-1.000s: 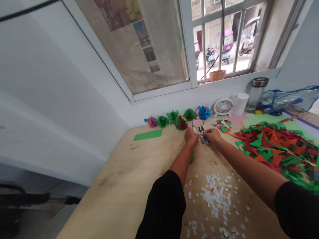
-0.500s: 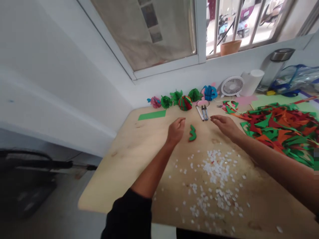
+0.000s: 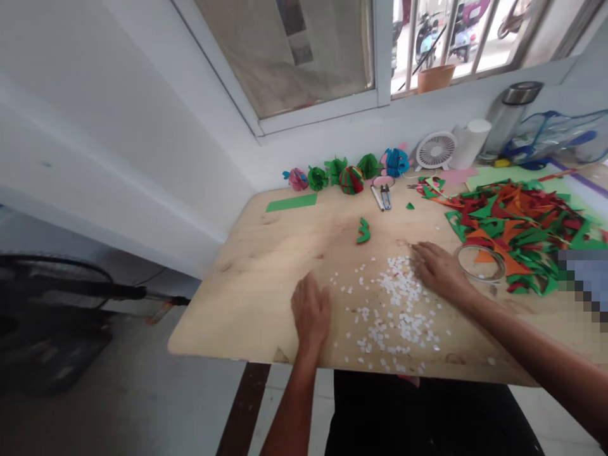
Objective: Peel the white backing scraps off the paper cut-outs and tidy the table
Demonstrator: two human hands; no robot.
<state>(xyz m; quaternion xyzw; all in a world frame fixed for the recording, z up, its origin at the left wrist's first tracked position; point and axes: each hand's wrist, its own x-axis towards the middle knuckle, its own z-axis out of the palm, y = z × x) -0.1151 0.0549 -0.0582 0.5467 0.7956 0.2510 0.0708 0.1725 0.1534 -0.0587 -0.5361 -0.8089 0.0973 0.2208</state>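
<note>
My left hand (image 3: 311, 310) rests palm-down on the wooden table (image 3: 237, 304), left of the scattered small white paper bits (image 3: 401, 288). Its fingers are slightly blurred, but stretched out with the thumb apart, and nothing shows in them. On the other side of the bits, my right hand (image 3: 439, 269) lies with fingers extended at their right edge, its fingertips touching or close to some of them. Beyond both hands lies a wavy green cut-out piece (image 3: 363, 230) with a reddish edge.
A heap of green, red and orange scraps (image 3: 517, 221) covers the right side, with a clear tape roll (image 3: 479, 263) before it. Blue-handled snips (image 3: 386, 197), paper ornaments (image 3: 351, 180), a green strip (image 3: 291, 202), a small fan (image 3: 436, 151) and a glass bottle (image 3: 510, 123) stand or lie towards the wall.
Both hands have come back towards the table's near edge, the left beside the white bits, the right to their right edge. A small green scrap and the tape roll now show.
</note>
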